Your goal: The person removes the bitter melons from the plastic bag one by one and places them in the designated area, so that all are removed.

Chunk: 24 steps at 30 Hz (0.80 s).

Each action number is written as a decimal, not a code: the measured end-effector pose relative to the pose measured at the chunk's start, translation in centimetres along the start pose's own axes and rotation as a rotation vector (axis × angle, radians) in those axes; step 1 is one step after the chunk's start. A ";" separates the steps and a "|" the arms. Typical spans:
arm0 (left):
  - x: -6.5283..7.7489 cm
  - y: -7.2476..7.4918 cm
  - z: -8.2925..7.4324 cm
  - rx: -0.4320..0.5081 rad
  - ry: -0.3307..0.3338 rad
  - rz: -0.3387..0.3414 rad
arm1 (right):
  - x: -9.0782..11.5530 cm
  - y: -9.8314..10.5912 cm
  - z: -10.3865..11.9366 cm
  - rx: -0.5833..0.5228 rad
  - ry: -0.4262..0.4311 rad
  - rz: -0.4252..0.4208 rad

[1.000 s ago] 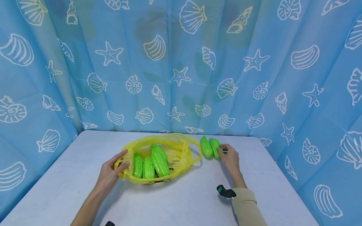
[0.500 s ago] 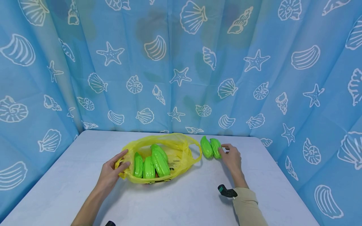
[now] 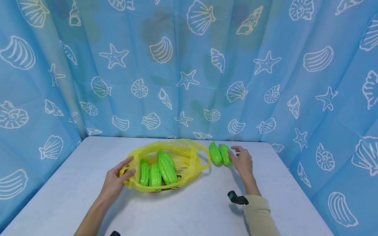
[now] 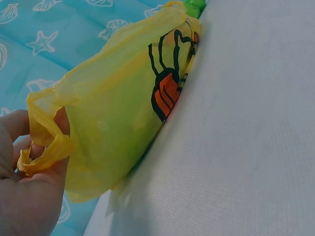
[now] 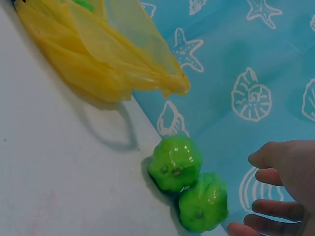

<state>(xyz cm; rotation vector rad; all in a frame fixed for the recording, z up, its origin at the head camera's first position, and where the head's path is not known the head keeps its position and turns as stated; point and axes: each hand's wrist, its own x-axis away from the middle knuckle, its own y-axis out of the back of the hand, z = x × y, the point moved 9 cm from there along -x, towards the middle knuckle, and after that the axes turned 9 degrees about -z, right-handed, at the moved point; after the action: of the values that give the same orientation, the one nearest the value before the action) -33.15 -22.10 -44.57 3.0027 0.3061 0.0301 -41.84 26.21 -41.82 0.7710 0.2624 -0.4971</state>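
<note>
A yellow plastic bag (image 3: 189, 167) lies on the table with its mouth spread wide. Inside it are several bright green, ridged, gourd-shaped vegetables (image 3: 167, 168). My left hand (image 3: 118, 175) holds the bag's left handle, which loops through the fingers in the left wrist view. Two more green gourds stand side by side right of the bag, the left one (image 3: 215, 154) close to the right one (image 3: 225, 154). Just beside the right one, my right hand (image 3: 242, 160) hovers with its fingers apart and nothing in them. In the right wrist view a gap shows between fingers and gourds.
The white tabletop (image 3: 189, 213) ends at a blue shell-patterned curtain (image 3: 189, 98) behind and on both sides. A black wrist-camera mount (image 3: 237, 198) sticks out from the right sleeve. The bag's right handle (image 3: 206, 160) reaches toward the two gourds.
My right hand's fingers were at the right gourd; they have since drawn away, slightly up and to the right. The gourds, the bag and my left hand stay put.
</note>
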 end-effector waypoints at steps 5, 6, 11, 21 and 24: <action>0.1 0.0 -0.1 0.003 0.001 0.003 | -0.1 0.4 1.1 -0.009 0.027 0.004; 0.1 0.0 -0.1 0.000 0.000 0.003 | -0.1 0.5 1.4 -0.011 0.036 0.004; 0.1 0.0 -0.1 -0.001 -0.001 0.006 | 0.0 1.3 3.2 -0.018 0.085 0.001; 0.1 0.1 0.0 -0.025 0.005 0.003 | 0.8 2.4 6.7 -0.007 0.138 0.025; 0.1 0.1 -0.1 -0.030 0.004 0.002 | 1.3 2.4 7.6 -0.007 0.150 0.043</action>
<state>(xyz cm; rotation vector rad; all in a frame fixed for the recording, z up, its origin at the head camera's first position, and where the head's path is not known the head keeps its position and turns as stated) -33.01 -22.14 -44.50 2.9740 0.3001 0.0404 -39.18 21.79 -35.66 0.8066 0.3858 -0.3982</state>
